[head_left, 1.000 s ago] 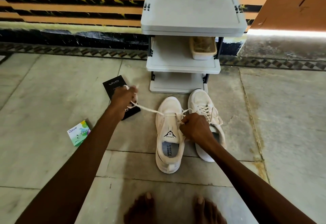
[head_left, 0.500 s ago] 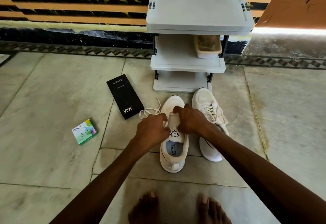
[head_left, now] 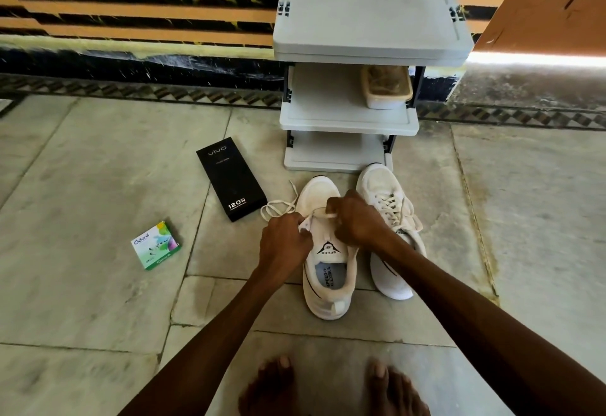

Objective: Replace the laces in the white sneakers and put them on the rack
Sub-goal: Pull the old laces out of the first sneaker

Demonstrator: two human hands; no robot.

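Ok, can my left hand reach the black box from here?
Probably yes: only loose lace and bare floor lie between the left hand and the black box, though it would first have to release the sneaker.

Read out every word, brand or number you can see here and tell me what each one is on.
"vivo": far end of the black box.
"120W": that box's near end.
"Odonil": the small green box.
"SPEED", upside down: the tongue of the nearer sneaker.
"SPEED & FLEXIBLE": that sneaker's insole.
Fine print on both boxes: too small to read.
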